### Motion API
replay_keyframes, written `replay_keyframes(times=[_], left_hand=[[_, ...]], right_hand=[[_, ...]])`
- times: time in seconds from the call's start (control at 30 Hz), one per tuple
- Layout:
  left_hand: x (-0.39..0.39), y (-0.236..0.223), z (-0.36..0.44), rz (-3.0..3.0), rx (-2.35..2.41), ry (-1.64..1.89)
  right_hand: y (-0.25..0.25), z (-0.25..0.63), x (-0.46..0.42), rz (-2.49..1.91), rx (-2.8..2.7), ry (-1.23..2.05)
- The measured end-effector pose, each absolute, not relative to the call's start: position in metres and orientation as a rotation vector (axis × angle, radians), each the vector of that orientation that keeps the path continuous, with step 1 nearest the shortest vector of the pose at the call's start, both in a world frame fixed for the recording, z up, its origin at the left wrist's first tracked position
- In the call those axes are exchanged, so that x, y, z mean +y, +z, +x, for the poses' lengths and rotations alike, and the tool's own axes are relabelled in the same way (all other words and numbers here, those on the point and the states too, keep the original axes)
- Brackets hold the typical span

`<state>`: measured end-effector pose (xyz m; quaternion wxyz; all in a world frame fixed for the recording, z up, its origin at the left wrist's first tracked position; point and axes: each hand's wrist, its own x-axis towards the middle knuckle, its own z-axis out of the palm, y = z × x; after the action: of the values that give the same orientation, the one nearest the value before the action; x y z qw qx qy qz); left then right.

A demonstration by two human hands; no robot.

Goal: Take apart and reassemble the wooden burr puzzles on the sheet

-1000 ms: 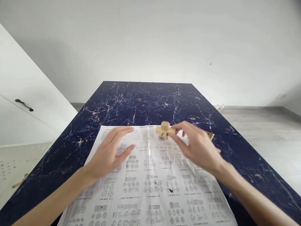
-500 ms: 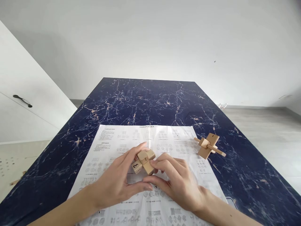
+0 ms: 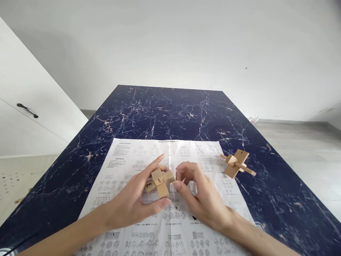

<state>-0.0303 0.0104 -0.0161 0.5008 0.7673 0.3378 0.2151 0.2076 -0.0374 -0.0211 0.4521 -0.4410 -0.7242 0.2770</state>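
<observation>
A small wooden burr puzzle (image 3: 159, 180), pale blocks crossed with numbers on their ends, is held above a printed instruction sheet (image 3: 133, 160). My left hand (image 3: 133, 201) grips it from the left and below, thumb under, fingers behind. My right hand (image 3: 198, 197) is at its right side, fingers curled, fingertips touching the puzzle's right block. A second wooden puzzle (image 3: 236, 164), a flat plate crossed by a thin stick, lies on the table at the sheet's right edge.
The sheet lies on a dark blue marbled table (image 3: 165, 110) that runs to a white wall. A white cabinet with a black handle (image 3: 26, 110) stands on the left. Pale floor (image 3: 301, 149) shows on the right.
One second ago my right hand held the burr puzzle up at the sheet's far edge. Both hands have since brought it nearer, and the second puzzle has come into view.
</observation>
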Motion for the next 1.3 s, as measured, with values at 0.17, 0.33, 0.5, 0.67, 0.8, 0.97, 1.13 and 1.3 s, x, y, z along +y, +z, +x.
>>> replay_keyframes(times=[0.17, 0.33, 0.5, 0.67, 0.8, 0.97, 1.13, 1.3], left_hand=[[0.008, -0.014, -0.029, 1.878, 0.765, 0.496], [0.012, -0.010, -0.027, 1.774, 0.782, 0.589], [0.016, -0.007, -0.027, 1.691, 0.760, 0.532], [0.016, -0.005, -0.027, 1.663, 0.692, 0.517], [0.021, -0.002, -0.027, 1.648, 0.647, 0.460], [0.025, -0.001, -0.027, 1.693, 0.631, 0.445], [0.022, -0.004, -0.027, 1.689, 0.603, 0.438], [0.018, -0.005, -0.025, 1.706, 0.620, 0.499]], right_hand=[[-0.024, 0.213, -0.034, -1.097, -1.995, 0.746], [-0.020, 0.216, -0.033, -1.085, -1.990, 0.692], [-0.017, 0.217, -0.034, -1.070, -2.051, 0.688], [-0.016, 0.216, -0.036, -1.063, -2.056, 0.699], [-0.014, 0.216, -0.038, -1.038, -2.050, 0.731], [-0.015, 0.215, -0.038, -0.978, -2.092, 0.648], [-0.017, 0.214, -0.038, -0.930, -2.058, 0.666], [-0.016, 0.213, -0.041, -1.000, -1.960, 0.875]])
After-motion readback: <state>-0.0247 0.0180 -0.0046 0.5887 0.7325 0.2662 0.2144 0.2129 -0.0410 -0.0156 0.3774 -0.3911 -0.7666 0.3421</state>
